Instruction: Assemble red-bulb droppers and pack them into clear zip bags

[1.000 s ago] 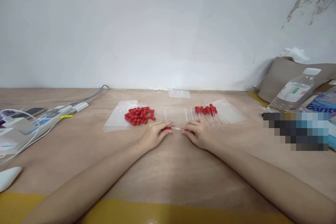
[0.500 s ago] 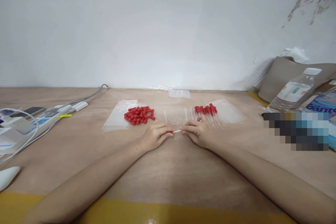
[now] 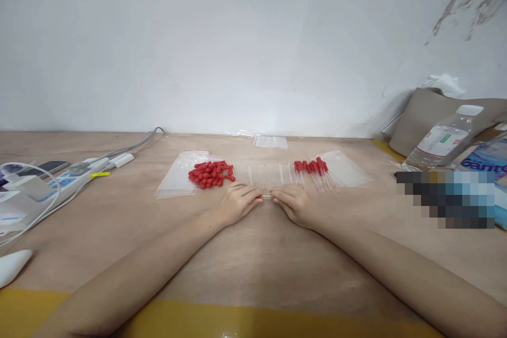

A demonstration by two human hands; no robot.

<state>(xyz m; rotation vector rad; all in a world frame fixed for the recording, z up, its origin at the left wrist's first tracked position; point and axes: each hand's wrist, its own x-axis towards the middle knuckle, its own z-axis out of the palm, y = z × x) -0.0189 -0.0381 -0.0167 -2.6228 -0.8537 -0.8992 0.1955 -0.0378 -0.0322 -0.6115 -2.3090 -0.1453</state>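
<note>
My left hand (image 3: 240, 203) is closed on a red rubber dropper bulb (image 3: 260, 197), of which only a small red part shows at the fingertips. My right hand (image 3: 296, 205) pinches a clear dropper tube (image 3: 267, 197) that spans the short gap between both hands. The bulb and the tube's end meet at my left fingertips, but how far one sits inside the other is hidden. Behind my left hand lies a heap of red bulbs (image 3: 209, 174). A row of clear tubes (image 3: 265, 173) lies beyond both hands. Several red-topped droppers (image 3: 312, 166) lie behind my right hand.
Clear plastic bags lie under the bulbs (image 3: 174, 177) and at the right (image 3: 346, 169); a smaller bag (image 3: 271, 141) is near the wall. A power strip (image 3: 63, 185) with cables and a phone are on the left. A water bottle (image 3: 443, 140) stands at the right.
My right hand's raised fingers have come down and lie closer together around the tube. The hands have drawn slightly nearer, and less of the tube shows between them.
</note>
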